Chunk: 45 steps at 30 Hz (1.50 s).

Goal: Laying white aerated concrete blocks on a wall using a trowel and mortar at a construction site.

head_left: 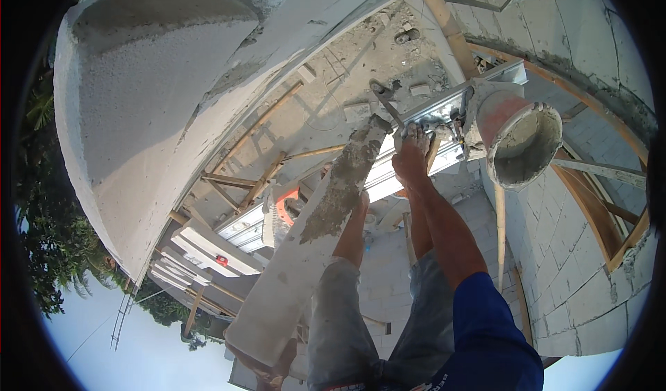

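Note:
A long pale block [284,287] with wet grey mortar [333,197] on its upper end slants up the middle. My left hand [325,170] is mostly hidden behind it, its fingertips gripping the far edge. My right hand [413,148] is closed on a trowel [401,136], just right of the block's mortared end. A bucket of mortar [524,145] with faded red on its side sits to the right on a metal plank [381,183]. My bare legs and feet are below, partly behind the block.
A pale concrete wall [132,114] curves along the left. Stacked pale planks [208,245], one with a small red tool, lie lower left. Bamboo poles [257,134] and debris [354,65] show below the plank. Block walls [583,294] and wooden frames [596,224] stand right.

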Each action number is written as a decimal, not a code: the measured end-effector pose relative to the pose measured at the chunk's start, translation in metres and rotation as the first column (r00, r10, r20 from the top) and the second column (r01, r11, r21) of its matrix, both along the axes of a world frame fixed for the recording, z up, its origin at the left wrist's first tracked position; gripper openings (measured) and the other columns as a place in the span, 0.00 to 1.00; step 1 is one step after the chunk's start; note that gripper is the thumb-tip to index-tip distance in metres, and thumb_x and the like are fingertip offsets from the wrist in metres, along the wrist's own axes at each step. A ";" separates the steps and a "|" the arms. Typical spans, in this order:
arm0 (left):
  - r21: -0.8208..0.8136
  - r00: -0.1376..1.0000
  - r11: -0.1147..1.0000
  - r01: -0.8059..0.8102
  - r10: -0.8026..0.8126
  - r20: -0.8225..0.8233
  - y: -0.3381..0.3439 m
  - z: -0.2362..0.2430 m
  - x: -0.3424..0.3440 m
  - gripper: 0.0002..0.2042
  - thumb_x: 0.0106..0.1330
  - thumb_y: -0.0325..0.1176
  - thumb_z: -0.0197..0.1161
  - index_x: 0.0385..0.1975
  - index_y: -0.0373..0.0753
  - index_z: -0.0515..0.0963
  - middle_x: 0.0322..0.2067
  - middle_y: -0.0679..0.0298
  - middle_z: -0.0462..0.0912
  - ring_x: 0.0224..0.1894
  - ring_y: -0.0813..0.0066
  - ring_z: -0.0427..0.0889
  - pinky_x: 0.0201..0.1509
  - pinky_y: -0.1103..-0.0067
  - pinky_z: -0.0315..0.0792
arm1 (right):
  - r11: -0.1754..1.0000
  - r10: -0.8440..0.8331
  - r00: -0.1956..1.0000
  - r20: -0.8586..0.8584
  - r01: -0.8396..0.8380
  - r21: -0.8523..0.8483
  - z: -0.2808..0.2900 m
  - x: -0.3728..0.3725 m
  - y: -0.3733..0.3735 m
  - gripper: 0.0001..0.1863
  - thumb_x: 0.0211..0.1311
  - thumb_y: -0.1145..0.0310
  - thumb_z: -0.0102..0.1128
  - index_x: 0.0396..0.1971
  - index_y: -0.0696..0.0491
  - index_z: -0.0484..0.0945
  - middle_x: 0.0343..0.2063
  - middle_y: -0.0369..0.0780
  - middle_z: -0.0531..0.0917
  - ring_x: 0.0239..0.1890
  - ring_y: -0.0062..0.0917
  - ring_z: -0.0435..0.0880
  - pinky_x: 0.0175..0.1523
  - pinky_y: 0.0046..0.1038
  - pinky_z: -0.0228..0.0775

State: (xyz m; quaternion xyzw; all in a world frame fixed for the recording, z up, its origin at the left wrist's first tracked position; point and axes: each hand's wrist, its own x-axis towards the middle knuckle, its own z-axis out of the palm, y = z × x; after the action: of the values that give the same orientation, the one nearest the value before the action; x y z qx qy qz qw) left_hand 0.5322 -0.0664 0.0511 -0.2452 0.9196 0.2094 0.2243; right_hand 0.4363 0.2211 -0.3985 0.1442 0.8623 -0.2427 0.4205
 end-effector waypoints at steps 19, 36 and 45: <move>0.312 0.770 0.727 -0.611 0.637 0.023 0.006 -0.009 -0.070 0.48 0.40 0.39 0.72 0.63 0.31 0.55 0.53 0.52 0.67 0.57 0.57 0.67 0.62 0.61 0.63 | 0.995 -0.013 0.993 -0.114 0.002 -0.096 0.046 -0.006 -0.046 0.15 0.51 0.73 0.59 0.40 0.57 0.69 0.31 0.53 0.81 0.34 0.47 0.85 0.37 0.42 0.79; 0.312 0.747 0.685 -0.659 0.645 0.161 -0.014 -0.015 -0.060 0.37 0.46 0.42 0.65 0.57 0.30 0.64 0.45 0.55 0.70 0.49 0.60 0.74 0.51 0.66 0.71 | 0.963 -0.268 0.934 -0.237 0.256 -0.078 0.016 0.012 0.008 0.30 0.50 0.72 0.53 0.57 0.64 0.67 0.67 0.57 0.57 0.71 0.46 0.54 0.68 0.41 0.60; 0.288 0.593 0.522 -0.802 0.751 0.291 -0.034 -0.008 -0.040 0.36 0.49 0.37 0.63 0.61 0.31 0.62 0.52 0.54 0.70 0.54 0.60 0.74 0.55 0.65 0.72 | 0.360 -0.802 0.366 0.473 0.927 -0.108 0.098 0.087 -0.050 0.27 0.55 0.59 0.68 0.46 0.63 0.71 0.28 0.39 0.81 0.23 0.23 0.79 0.25 0.28 0.73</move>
State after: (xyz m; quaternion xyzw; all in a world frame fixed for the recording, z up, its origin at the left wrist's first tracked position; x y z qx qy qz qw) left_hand 0.4919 -0.1006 0.0427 -0.5927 0.6344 0.4494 0.2103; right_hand 0.5238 0.1713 -0.3003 0.5440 0.5013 -0.5526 0.3839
